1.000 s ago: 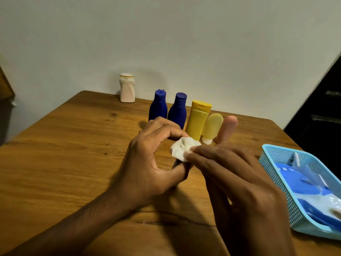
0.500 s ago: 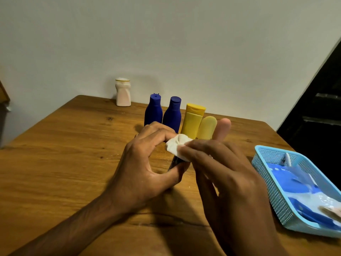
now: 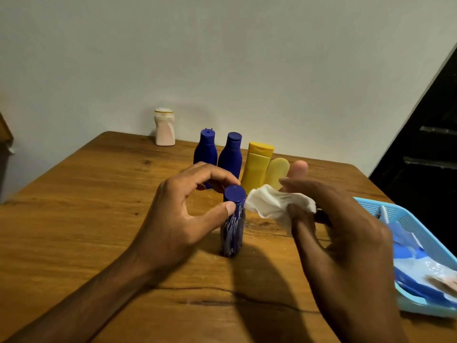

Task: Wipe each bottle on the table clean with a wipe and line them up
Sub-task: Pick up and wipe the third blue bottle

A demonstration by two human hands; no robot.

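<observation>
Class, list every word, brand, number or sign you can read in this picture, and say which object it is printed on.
None can be read.
Small blue bottle held by the left hand: pale streaks only, blurred, no letters.
Row of blue and yellow bottles: plain sides facing us.
White bottle: no print visible.
Pack in the blue basket: white shapes, too blurred to read.

Basket (image 3: pixel 371 206) contents blurred, perhaps packets.
</observation>
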